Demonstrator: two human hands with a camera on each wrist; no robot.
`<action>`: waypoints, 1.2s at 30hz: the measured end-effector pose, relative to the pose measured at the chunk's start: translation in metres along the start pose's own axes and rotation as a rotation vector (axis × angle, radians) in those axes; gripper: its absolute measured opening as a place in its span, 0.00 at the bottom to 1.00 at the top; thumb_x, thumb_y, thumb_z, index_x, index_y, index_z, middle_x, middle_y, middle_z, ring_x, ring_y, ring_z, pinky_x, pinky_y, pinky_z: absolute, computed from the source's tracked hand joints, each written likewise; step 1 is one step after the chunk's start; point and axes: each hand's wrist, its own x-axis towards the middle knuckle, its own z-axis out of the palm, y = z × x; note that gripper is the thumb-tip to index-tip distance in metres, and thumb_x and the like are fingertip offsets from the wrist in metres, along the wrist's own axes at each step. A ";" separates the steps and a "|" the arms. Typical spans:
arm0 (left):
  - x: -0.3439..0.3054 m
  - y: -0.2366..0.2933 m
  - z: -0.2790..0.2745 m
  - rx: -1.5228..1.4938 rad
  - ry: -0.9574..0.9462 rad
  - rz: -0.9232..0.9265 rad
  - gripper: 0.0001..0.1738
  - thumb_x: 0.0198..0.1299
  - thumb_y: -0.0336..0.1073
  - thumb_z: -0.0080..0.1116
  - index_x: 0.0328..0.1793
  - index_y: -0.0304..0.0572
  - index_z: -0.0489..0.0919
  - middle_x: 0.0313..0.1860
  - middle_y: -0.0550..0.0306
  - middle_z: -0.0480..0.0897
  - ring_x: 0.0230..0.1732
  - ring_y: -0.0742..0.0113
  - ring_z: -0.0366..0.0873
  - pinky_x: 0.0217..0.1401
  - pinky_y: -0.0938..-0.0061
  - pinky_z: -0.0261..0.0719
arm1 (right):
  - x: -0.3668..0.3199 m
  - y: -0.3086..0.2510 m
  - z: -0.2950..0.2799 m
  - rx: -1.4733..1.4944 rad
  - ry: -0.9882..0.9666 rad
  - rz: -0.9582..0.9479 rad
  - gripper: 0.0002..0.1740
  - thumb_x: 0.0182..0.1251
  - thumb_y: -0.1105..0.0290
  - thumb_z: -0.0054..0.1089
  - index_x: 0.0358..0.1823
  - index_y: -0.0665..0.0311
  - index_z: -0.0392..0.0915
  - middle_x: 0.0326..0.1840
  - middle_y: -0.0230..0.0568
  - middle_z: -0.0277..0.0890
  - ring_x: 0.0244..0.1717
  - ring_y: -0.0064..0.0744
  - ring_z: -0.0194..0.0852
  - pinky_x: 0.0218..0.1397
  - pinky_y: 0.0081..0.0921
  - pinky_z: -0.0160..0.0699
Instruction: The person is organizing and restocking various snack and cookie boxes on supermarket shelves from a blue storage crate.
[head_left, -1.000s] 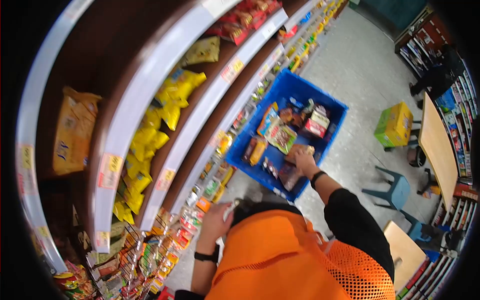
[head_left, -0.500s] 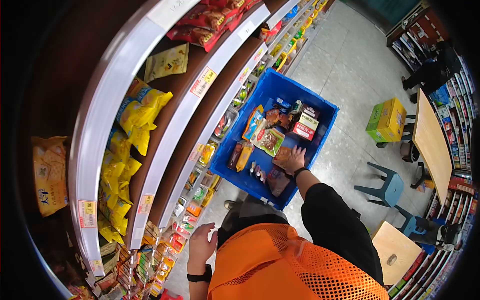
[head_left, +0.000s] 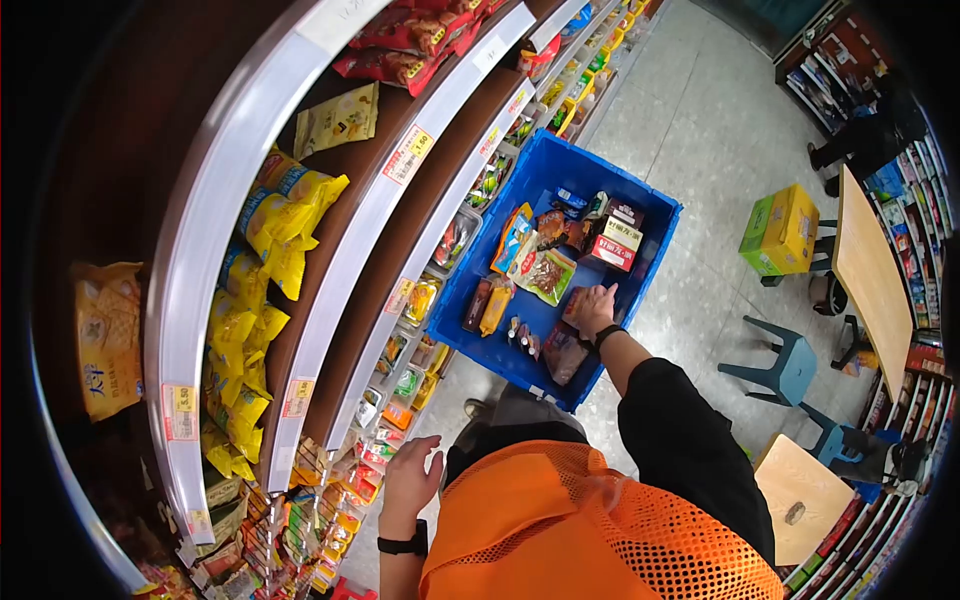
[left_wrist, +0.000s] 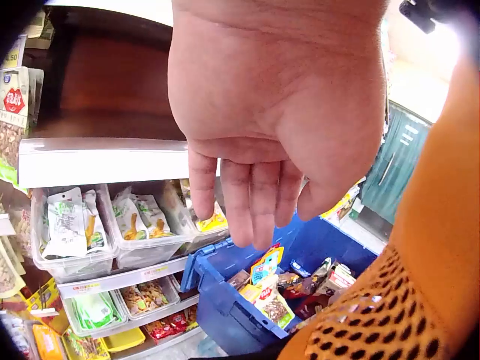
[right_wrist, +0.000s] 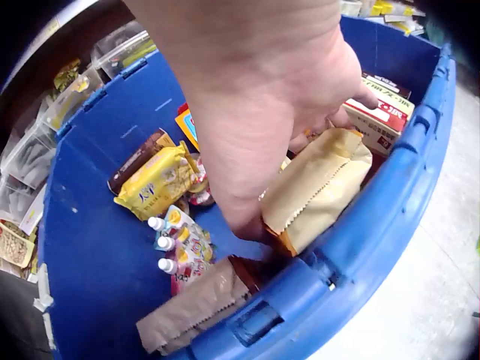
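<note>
In the right wrist view my right hand (right_wrist: 277, 127) grips a beige and brown snack packet (right_wrist: 319, 187) inside the blue crate (head_left: 465, 345), close to the crate's wall. Thumb and fingers curl round the packet's side. A second beige packet (right_wrist: 195, 304) lies beside it, along the same wall. Nearby are three white-capped pouches (right_wrist: 180, 247), a yellow biscuit packet (right_wrist: 157, 184) and a dark brown packet (right_wrist: 139, 161). Red and white boxes (head_left: 617, 245) stand at the far end. My left hand (left_wrist: 274, 112) hangs palm visible beside the shelves, fingers relaxed, holding nothing.
Shelves with price tags curve along the left, bearing yellow snack bags (head_left: 240, 350) and clear bins (left_wrist: 146, 225). On the right are a blue stool (head_left: 780, 365), a yellow-green carton (head_left: 780, 230) and wooden tables (head_left: 870, 265). A person in dark clothes (head_left: 865, 140) is farther back.
My right hand first reached into the crate, then lay spread over the beige packet; now its fingers curl round it. My left hand moved slightly away from my body. The head view shifted.
</note>
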 end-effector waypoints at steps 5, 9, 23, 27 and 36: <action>0.007 0.005 -0.003 -0.022 0.053 0.095 0.11 0.66 0.30 0.63 0.53 0.39 0.87 0.48 0.46 0.89 0.50 0.45 0.88 0.54 0.58 0.86 | -0.004 -0.001 -0.016 0.007 0.032 0.032 0.41 0.60 0.46 0.73 0.74 0.56 0.78 0.76 0.43 0.71 0.78 0.50 0.61 0.82 0.75 0.48; 0.009 0.001 -0.010 -0.059 0.090 0.214 0.10 0.67 0.27 0.61 0.52 0.38 0.87 0.47 0.45 0.89 0.49 0.44 0.87 0.54 0.58 0.85 | -0.073 0.019 -0.082 -0.066 -0.029 -0.024 0.51 0.44 0.39 0.80 0.70 0.58 0.81 0.74 0.46 0.73 0.76 0.52 0.64 0.79 0.73 0.56; 0.019 -0.084 0.013 -0.943 -0.093 -0.168 0.34 0.81 0.58 0.48 0.78 0.38 0.70 0.70 0.49 0.82 0.60 0.58 0.86 0.55 0.62 0.86 | -0.408 -0.006 -0.290 -0.060 0.597 -0.423 0.46 0.41 0.40 0.79 0.59 0.63 0.84 0.59 0.49 0.79 0.63 0.49 0.76 0.66 0.43 0.76; -0.007 -0.098 -0.013 -1.641 -0.386 -0.072 0.45 0.80 0.69 0.32 0.83 0.37 0.65 0.75 0.44 0.78 0.72 0.49 0.80 0.69 0.47 0.82 | -0.480 -0.027 -0.316 0.183 0.655 -0.766 0.41 0.40 0.50 0.82 0.57 0.64 0.81 0.57 0.50 0.77 0.58 0.53 0.75 0.63 0.41 0.77; -0.116 -0.190 -0.002 -1.907 -0.294 -0.175 0.37 0.71 0.41 0.66 0.81 0.35 0.67 0.73 0.45 0.80 0.71 0.53 0.81 0.76 0.52 0.79 | -0.475 -0.106 -0.302 0.416 0.476 -1.187 0.42 0.46 0.56 0.84 0.62 0.65 0.78 0.64 0.53 0.74 0.65 0.57 0.74 0.69 0.42 0.76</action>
